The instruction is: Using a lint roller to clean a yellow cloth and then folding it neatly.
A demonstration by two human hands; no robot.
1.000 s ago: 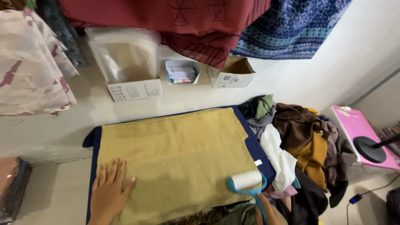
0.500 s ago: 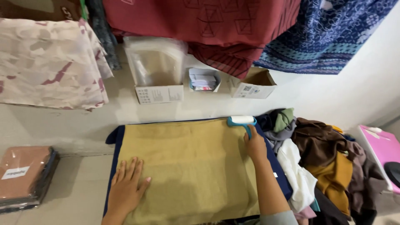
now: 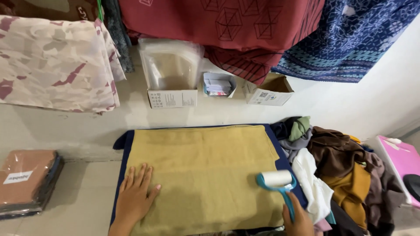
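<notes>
pale tiled floor (image 3: 78, 205), plain white wall (image 3: 385, 96) at right. patterned cloths hang along top: camouflage-print pink (image 3: 52, 65), dark red geometric (image 3: 227, 22), blue floral (image 3: 350, 39). open cardboard boxes (image 3: 173, 98) (image 3: 267, 91) and small tray of papers (image 3: 218, 85) line wall foot. heap of mixed garments (image 3: 341, 170) at right, pink surface (image 3: 400, 159) beyond. wrapped brown fabric stack (image 3: 26, 181) at left. soft even light.

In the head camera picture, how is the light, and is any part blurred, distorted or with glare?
Head view: soft, even light with faint shadows only. The mustard cloth and the left hand on it are fairly sharp. The lint roller in the right hand looks slightly soft. Mild glare shows on the plastic-wrapped pack at the left. Straight lines bend a little near the edges, from a wide lens.
</notes>
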